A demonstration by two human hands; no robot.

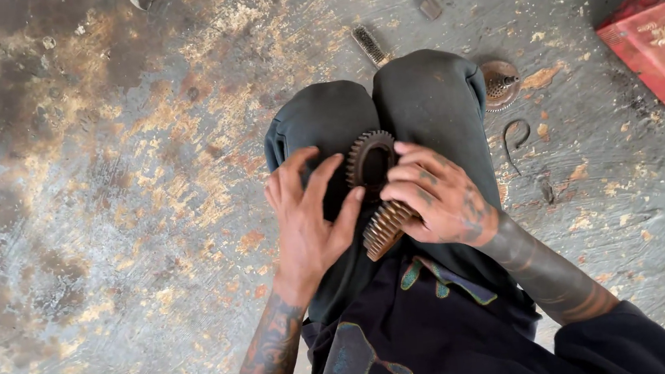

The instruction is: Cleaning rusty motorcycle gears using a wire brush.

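Both hands are gripping a rusty stepped gear (pixel 375 187) over the knees: left hand (pixel 307 217) fingers spread wide against it, right hand (pixel 438 198) curled around; steady support matters

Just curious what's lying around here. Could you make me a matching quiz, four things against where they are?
Things:
1. gear
2. crate
3. wire brush
4. hook

Places:
A. top right corner of the floor
B. floor just right of the knees
C. between both hands, on the knees
D. floor just beyond the knees

Pairs: 1-C, 2-A, 3-D, 4-B
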